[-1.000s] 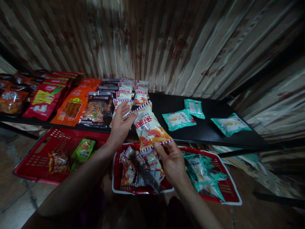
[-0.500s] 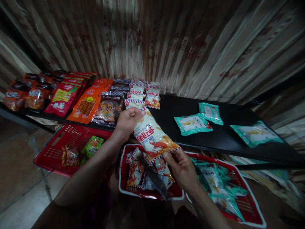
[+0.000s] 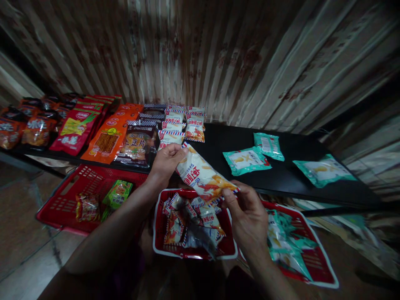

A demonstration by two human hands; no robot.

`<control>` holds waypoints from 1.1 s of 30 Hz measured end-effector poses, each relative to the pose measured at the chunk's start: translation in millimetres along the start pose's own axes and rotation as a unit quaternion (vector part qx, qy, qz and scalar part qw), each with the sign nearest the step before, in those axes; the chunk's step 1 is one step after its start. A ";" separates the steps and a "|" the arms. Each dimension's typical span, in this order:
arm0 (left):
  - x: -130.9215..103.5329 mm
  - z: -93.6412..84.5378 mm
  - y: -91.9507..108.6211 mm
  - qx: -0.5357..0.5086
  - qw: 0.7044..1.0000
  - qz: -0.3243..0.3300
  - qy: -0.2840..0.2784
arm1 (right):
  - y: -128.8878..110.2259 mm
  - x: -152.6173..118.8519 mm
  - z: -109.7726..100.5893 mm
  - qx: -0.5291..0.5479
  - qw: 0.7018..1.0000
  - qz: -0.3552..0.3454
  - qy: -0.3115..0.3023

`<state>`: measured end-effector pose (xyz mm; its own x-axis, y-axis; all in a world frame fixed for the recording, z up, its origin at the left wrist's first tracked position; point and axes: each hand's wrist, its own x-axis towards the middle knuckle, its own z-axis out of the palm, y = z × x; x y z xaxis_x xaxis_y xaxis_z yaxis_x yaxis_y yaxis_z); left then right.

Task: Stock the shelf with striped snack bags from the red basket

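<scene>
Between my hands is a white snack bag (image 3: 200, 171) with red lettering, an orange food picture and striped ends. My left hand (image 3: 167, 164) pinches its upper left corner, while my right hand (image 3: 246, 212) grips the lower right end, thumb on top. Just below the bag stands a red basket (image 3: 156, 233) with a white rim, holding several similar bags (image 3: 211, 221). Matching white bags (image 3: 195, 125) are lined up on the black shelf (image 3: 215, 139) beyond my left hand. The fingers behind the held bag are partly hidden.
Dark brown potato-chip bags (image 3: 137, 143), orange bags (image 3: 108, 139), red bags (image 3: 73, 129) and black-orange bags (image 3: 37, 129) fill the shelf's left. Teal bags (image 3: 246, 160) lie on its right. A red basket (image 3: 65, 200) stands lower left, another (image 3: 325, 258) lower right. A curtain (image 3: 200, 58) hangs behind.
The held bag has turned to lie flatter, and my right hand has risen slightly with its end. Both hands keep their grip. The whole view has shifted a little.
</scene>
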<state>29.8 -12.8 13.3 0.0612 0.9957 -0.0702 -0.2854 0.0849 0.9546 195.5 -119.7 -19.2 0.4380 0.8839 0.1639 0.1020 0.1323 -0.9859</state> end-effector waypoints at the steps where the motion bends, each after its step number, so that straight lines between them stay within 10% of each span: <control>1: -1.6 1.6 -0.6 -0.008 1.000 0.001 0.001 | -4.2 -1.2 -2.4 -0.050 0.996 -0.069 0.013; 6: -12.9 9.8 4.0 -0.101 0.995 -0.021 -0.013 | -32.8 -7.3 -14.7 -0.223 0.905 -0.361 -0.040; 10: -19.2 13.8 11.8 -0.224 0.970 -0.047 -0.077 | -38.9 -6.5 -18.2 -0.268 0.848 -0.448 -0.094; 20: -11.8 12.9 -5.5 -0.149 0.988 -0.026 -0.012 | 17.2 5.3 -2.9 -0.326 0.822 -0.454 -0.110; 33: -5.6 2.3 -16.2 -0.036 0.999 -0.001 0.004 | 12.5 4.8 15.0 -0.375 0.814 -0.397 -0.196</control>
<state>36.3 -19.8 -1.1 0.0538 0.9957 -0.0749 -0.3536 0.0891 0.9311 185.4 -107.1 -31.3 -0.3369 0.7473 0.5727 0.7947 0.5519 -0.2527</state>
